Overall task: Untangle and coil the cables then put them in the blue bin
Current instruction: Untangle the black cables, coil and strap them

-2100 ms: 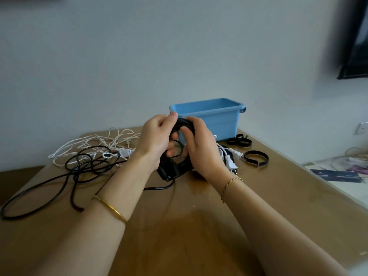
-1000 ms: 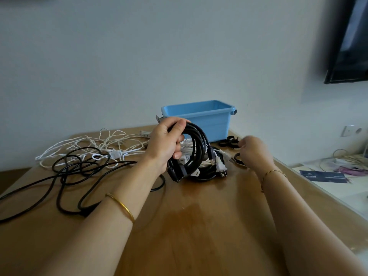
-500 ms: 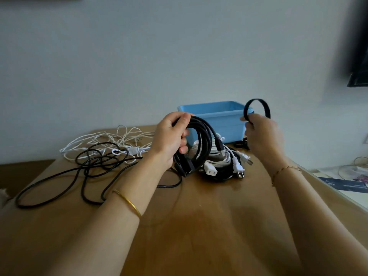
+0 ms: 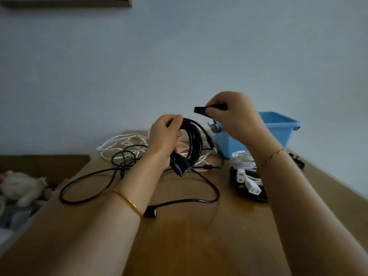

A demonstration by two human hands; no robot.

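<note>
I'm gripping the black cable coil [image 4: 194, 140] in my curled left hand [image 4: 165, 136], right hand [image 4: 233, 114] pinching a black strap [image 4: 201, 110] just above it; blue bin [image 4: 278, 132] sitting far right; wrapping the strap snug beside my grip should be stopping loops springing

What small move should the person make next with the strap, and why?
Probably bring the strap in the right hand to the coil and loop it round. The left hand grips the coil gathered but unbound, and the bin stands behind.
</note>
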